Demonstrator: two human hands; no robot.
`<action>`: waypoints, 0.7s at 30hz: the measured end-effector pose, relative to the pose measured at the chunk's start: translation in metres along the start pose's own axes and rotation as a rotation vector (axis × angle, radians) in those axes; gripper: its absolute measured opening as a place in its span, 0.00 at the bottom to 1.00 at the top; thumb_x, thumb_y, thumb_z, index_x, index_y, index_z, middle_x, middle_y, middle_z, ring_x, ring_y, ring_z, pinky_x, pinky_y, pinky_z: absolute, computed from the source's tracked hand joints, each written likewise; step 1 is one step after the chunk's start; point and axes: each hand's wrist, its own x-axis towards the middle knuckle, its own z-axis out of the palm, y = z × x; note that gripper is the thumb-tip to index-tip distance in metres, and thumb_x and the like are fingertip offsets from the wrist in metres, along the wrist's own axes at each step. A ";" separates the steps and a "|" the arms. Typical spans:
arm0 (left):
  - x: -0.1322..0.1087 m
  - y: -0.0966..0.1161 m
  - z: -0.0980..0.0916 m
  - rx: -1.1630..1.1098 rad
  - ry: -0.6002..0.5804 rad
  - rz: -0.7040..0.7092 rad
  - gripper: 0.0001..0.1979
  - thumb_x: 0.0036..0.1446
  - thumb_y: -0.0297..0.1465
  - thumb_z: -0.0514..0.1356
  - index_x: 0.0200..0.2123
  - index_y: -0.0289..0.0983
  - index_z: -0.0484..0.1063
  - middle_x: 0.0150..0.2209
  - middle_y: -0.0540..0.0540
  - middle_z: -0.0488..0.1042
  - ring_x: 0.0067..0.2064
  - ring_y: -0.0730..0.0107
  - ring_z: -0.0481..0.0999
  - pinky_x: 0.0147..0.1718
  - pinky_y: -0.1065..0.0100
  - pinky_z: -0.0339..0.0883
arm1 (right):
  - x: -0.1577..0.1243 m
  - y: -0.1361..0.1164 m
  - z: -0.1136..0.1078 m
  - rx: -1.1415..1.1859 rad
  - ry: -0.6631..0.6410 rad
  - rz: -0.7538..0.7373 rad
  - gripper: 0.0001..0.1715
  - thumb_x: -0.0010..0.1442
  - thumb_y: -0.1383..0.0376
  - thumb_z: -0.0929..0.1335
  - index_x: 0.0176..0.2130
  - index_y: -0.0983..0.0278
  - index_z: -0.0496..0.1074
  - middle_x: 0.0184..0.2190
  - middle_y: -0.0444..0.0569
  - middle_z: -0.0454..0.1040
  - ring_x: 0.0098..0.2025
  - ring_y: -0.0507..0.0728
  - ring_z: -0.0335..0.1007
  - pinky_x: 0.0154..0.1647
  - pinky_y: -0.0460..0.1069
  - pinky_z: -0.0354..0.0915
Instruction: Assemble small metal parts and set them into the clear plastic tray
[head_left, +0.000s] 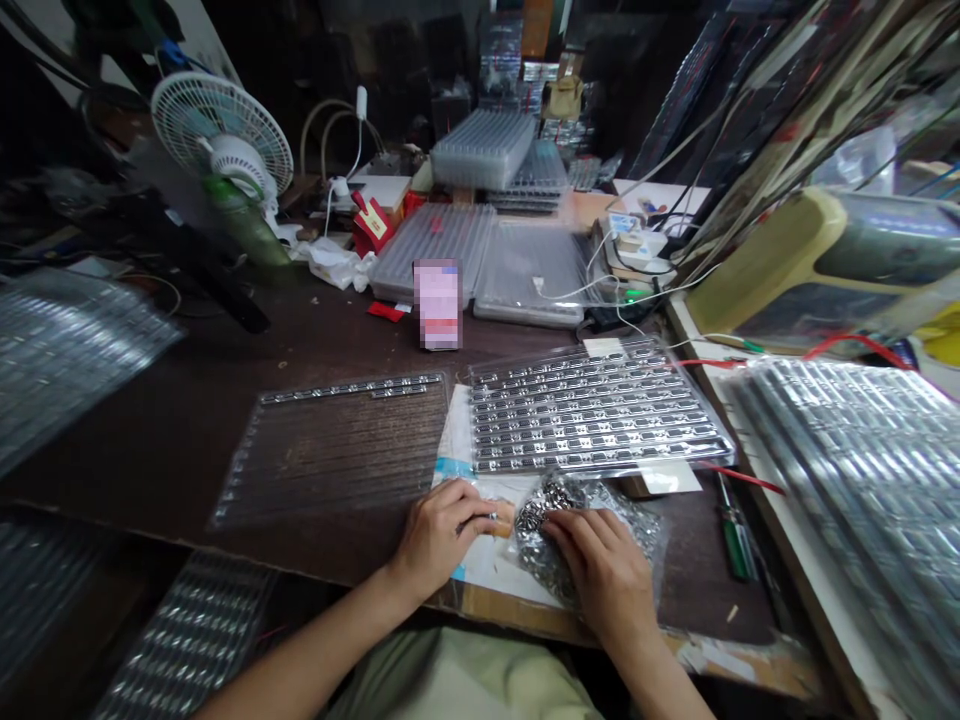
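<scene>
The left hand [436, 538] pinched a small tan piece [501, 520]; the right hand [604, 568] pressed spread fingers onto a bag of metal parts [551, 530].

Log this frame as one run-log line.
left hand holds tan piece | right hand on bag of metal parts | nearby: full tray, part-filled tray
</scene>
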 end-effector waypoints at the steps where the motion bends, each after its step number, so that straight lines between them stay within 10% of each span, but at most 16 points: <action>1: 0.000 0.000 0.000 0.013 -0.003 0.000 0.05 0.55 0.32 0.63 0.34 0.40 0.78 0.31 0.46 0.75 0.35 0.68 0.75 0.34 0.69 0.69 | 0.001 0.000 0.000 0.035 0.001 0.010 0.10 0.65 0.64 0.63 0.37 0.60 0.73 0.31 0.47 0.75 0.33 0.54 0.68 0.36 0.49 0.63; 10: 0.001 0.001 0.001 0.020 -0.004 -0.014 0.03 0.54 0.28 0.63 0.33 0.39 0.77 0.30 0.47 0.74 0.34 0.68 0.74 0.34 0.68 0.68 | 0.007 -0.005 0.005 0.196 -0.072 -0.004 0.14 0.65 0.70 0.60 0.44 0.62 0.72 0.38 0.50 0.74 0.40 0.54 0.70 0.40 0.48 0.67; 21: 0.001 -0.005 -0.008 -0.150 0.168 -0.101 0.05 0.57 0.32 0.61 0.34 0.39 0.76 0.32 0.45 0.75 0.37 0.66 0.75 0.37 0.67 0.69 | 0.004 -0.007 0.008 -0.196 -0.128 -0.074 0.11 0.65 0.63 0.63 0.37 0.59 0.74 0.33 0.47 0.75 0.35 0.56 0.65 0.36 0.51 0.54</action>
